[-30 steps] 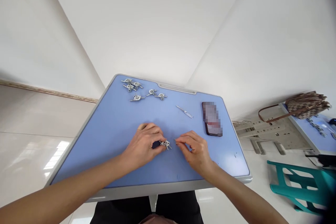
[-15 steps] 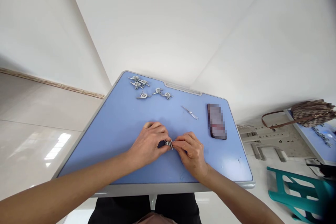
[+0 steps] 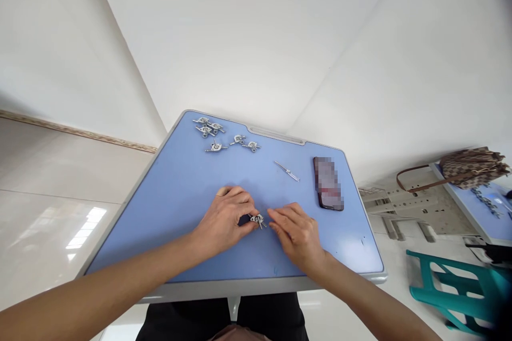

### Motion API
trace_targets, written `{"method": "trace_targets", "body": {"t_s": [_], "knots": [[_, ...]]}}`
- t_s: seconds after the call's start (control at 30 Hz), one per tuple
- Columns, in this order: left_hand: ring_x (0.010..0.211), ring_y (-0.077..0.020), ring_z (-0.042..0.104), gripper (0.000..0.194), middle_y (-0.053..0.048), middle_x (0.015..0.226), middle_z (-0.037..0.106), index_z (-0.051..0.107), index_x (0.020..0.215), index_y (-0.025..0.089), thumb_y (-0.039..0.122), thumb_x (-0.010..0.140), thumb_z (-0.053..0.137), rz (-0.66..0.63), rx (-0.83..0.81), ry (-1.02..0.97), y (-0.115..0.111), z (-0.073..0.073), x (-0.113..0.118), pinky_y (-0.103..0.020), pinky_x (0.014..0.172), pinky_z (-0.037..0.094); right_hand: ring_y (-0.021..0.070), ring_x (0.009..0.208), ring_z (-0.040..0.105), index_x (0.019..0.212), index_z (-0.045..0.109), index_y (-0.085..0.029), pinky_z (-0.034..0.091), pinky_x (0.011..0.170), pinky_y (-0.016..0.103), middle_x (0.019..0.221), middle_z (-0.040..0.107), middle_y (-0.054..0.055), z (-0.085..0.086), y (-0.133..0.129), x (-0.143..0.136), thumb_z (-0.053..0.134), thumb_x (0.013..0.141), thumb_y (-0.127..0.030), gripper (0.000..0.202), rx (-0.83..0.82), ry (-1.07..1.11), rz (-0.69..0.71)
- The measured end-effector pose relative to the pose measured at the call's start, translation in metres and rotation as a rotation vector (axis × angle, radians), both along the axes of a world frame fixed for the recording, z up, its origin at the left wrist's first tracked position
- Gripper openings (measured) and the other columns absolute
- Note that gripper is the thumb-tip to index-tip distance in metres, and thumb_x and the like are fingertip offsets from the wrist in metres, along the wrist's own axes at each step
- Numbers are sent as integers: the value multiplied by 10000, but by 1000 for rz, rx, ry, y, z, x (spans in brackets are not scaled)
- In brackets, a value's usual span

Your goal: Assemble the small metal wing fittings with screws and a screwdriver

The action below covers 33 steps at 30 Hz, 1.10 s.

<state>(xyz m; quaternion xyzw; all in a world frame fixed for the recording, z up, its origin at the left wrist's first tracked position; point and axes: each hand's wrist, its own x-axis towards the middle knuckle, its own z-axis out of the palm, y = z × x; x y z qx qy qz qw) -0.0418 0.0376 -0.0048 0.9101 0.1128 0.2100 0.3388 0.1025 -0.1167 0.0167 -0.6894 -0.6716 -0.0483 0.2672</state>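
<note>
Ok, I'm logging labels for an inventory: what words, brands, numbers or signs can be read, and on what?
None can be read.
Phone: screen pixelated, unreadable.
Blue mark near the desk's front edge: too small to make out.
Held metal part: any marking too small to read.

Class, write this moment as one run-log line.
left hand: holds metal part | right hand: apart from it, any contents unclear | slim tool, phone: on desk

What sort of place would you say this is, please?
Possibly a classroom or training room: the blue desk has a groove along its far edge, another blue-topped desk stands off to the right, and a green stool sits on the tiled floor.
</note>
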Motion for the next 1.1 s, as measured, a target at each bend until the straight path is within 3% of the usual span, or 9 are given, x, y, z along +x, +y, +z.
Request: {"method": "trace_targets", "body": {"t_s": [0.17,0.33,0.47,0.57,0.63,0.73,0.83,0.93,1.1], "knots": [[851,-167,561,48,26,803,666,706,803,246,200,792,714,-7,2,-1,-1,-2,0,-362,848,341,171,850,598,1019,713,-208,491,699,290,926,731,35,9,4,39,548,930,-189,189,-28,20,-147],[830,-165,560,59,32,800,662,695,811,253,194,804,688,-18,12,-5,-1,-6,0,-361,846,350,224,1015,578,1119,684,-219,464,691,300,1088,703,48,17,26,77,584,917,-261,229,-264,-133,-412],[821,-169,559,46,30,807,666,693,807,256,212,795,698,-28,23,-4,-1,-7,1,-360,834,359,236,1063,553,1079,681,-219,432,634,277,1097,684,75,18,46,84,552,931,-266,202,-476,-168,-477],[826,-170,560,45,25,805,670,695,820,253,212,803,689,-22,30,-2,-1,-6,1,-360,832,364,228,996,576,1023,678,-193,425,652,278,1016,689,87,21,47,83,506,945,-221,190,-513,-153,-499],[832,-169,561,44,21,803,672,698,822,249,209,808,686,-19,23,0,-1,-4,1,-361,836,365,189,876,604,1043,669,-204,427,670,273,944,699,58,30,38,80,492,956,-230,199,-508,-116,-433],[833,-167,558,29,20,793,668,700,804,243,216,812,692,-12,9,3,-1,-1,1,-363,843,365,150,762,595,1025,687,-206,430,665,258,852,694,39,53,14,71,508,953,-248,198,-431,-8,-110],[828,-170,555,16,15,797,670,708,807,241,237,816,696,-7,1,15,-1,1,1,-363,832,370,141,702,548,1055,690,-203,411,607,244,717,634,30,75,-7,58,465,967,-209,241,-386,-61,128],[831,-175,558,18,13,798,673,715,819,237,231,803,711,-5,-9,29,-1,2,1,-365,823,371,131,672,508,1036,688,-185,397,574,234,686,600,28,83,-12,46,435,974,-159,262,-328,-176,189],[815,-175,557,18,12,799,675,719,823,244,254,816,705,-3,-13,22,-1,2,1,-368,828,372,134,700,496,1030,685,-174,376,549,230,713,605,36,77,-3,36,439,969,-133,257,-257,-334,183]]}}
